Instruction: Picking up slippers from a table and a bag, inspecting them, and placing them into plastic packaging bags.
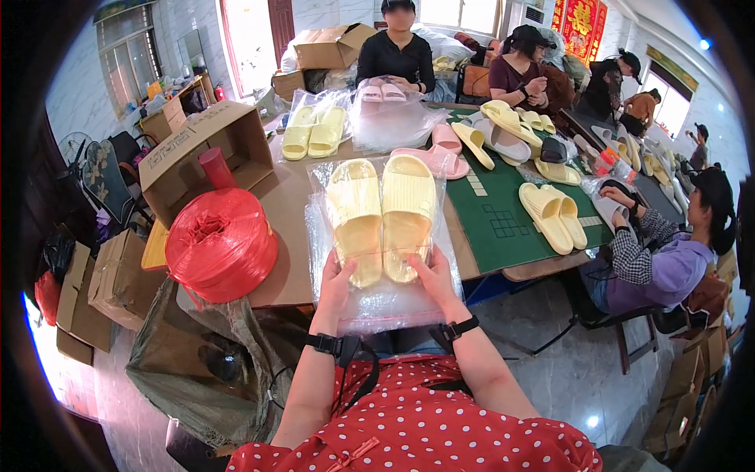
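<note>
A pair of pale yellow slippers [355, 212] lies side by side, toes away from me, in a clear plastic bag [446, 244] at the table's near edge. My left hand [336, 282] grips the left slipper's heel through or at the plastic, thumb on top. On the other heel, my right hand [434, 277] is closed the same way. More clear plastic shows under the pair; whether it is one bag or a stack I cannot tell. Just beyond lie pink slippers [440, 157] and another bagged yellow pair [314, 132].
A big red roll of plastic twine [222, 245] and an open cardboard box [206, 157] stand at left. Loose yellow slippers [550, 216] lie on the green mat [491, 228] at right. Co-workers sit across and at right. A woven sack [189, 354] hangs below left.
</note>
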`<action>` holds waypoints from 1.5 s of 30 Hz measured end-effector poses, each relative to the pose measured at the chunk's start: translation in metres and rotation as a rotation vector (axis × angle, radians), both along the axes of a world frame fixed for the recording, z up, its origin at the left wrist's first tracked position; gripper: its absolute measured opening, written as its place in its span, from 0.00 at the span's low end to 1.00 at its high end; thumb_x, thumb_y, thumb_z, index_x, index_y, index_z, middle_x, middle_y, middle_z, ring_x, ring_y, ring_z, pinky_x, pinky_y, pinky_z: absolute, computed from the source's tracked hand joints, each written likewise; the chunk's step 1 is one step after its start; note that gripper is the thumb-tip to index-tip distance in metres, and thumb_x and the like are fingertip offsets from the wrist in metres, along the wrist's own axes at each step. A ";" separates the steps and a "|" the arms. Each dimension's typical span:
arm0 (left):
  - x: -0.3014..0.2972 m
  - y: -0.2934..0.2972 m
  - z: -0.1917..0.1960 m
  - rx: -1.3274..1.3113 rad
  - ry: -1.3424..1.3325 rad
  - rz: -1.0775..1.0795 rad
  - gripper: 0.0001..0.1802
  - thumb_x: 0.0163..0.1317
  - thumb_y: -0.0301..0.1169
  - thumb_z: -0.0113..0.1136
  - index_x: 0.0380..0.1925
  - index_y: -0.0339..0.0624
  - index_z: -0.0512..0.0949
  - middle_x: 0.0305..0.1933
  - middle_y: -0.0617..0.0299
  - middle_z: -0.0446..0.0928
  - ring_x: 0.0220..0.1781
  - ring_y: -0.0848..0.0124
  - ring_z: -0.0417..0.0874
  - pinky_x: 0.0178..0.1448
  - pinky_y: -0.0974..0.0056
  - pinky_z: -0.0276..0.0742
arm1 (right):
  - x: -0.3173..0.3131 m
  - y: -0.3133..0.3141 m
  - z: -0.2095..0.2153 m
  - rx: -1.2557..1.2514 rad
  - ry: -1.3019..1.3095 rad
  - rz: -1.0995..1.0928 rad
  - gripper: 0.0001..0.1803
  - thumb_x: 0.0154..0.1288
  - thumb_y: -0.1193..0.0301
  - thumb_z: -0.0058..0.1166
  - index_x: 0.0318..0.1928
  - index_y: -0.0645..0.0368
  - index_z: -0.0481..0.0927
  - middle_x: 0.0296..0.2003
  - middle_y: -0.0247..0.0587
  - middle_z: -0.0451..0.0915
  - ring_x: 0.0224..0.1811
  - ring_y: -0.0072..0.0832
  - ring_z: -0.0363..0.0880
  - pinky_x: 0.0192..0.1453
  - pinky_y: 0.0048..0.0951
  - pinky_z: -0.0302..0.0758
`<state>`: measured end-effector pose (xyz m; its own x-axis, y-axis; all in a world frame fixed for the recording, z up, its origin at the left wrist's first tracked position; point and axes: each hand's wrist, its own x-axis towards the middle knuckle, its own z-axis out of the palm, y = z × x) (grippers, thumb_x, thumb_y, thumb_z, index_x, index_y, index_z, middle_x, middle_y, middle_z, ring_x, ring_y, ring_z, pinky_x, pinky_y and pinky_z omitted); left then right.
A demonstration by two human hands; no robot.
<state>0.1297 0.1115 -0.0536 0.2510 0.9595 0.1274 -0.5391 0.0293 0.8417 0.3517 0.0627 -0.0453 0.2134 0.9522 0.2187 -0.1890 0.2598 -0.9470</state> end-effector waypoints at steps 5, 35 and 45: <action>-0.002 0.001 -0.001 -0.014 0.000 0.002 0.28 0.70 0.23 0.55 0.69 0.36 0.62 0.64 0.55 0.74 0.64 0.67 0.76 0.67 0.61 0.73 | -0.003 -0.001 0.003 -0.015 0.009 -0.011 0.26 0.68 0.72 0.62 0.62 0.67 0.72 0.53 0.40 0.81 0.52 0.23 0.80 0.56 0.26 0.77; 0.001 0.000 0.000 -0.013 -0.014 0.004 0.29 0.69 0.22 0.55 0.70 0.36 0.63 0.65 0.56 0.73 0.65 0.67 0.75 0.69 0.61 0.71 | 0.001 0.002 -0.004 -0.031 0.000 -0.003 0.27 0.67 0.71 0.63 0.63 0.66 0.72 0.52 0.41 0.82 0.52 0.23 0.80 0.55 0.27 0.78; -0.001 0.002 -0.001 0.021 0.023 -0.010 0.30 0.72 0.24 0.55 0.72 0.37 0.60 0.68 0.56 0.71 0.66 0.64 0.75 0.68 0.59 0.73 | -0.001 -0.001 0.006 -0.010 -0.021 -0.001 0.28 0.68 0.72 0.63 0.65 0.67 0.70 0.55 0.40 0.81 0.54 0.23 0.79 0.58 0.27 0.76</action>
